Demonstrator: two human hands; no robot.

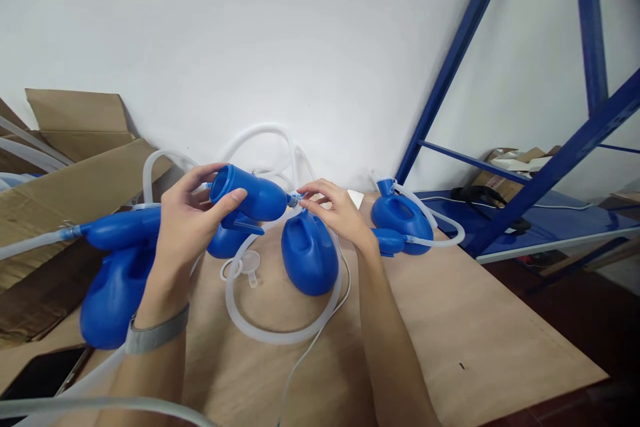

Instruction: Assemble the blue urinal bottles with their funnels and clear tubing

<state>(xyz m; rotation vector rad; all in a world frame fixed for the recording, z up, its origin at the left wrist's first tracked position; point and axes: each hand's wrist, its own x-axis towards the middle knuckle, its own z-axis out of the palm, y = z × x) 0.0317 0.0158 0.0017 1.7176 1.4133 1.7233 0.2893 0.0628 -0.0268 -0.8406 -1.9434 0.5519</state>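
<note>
In my left hand [187, 213] is a blue plastic urinal cup [260, 197], held sideways with its round open mouth facing left and its narrow nozzle pointing right. The fingers of my right hand [337, 208] are pinched at the nozzle, on the end of a clear hose; a small metallic piece, perhaps a clamp, shows there. Just below stands a blue bottle [310, 257] with a moulded handle. A loop of translucent hose [280, 337] curves around it on the table. A clear round cap [250, 261] with a tab lies to its left.
More blue bottles with cups and hoses stand at the left [117, 293] and right [403, 217]. An open cardboard box [85, 180] is at far left, a phone [45, 373] near the front. Thin white cable crosses the brown tabletop [475, 320]. Blue shelving [450, 60] rises at right.
</note>
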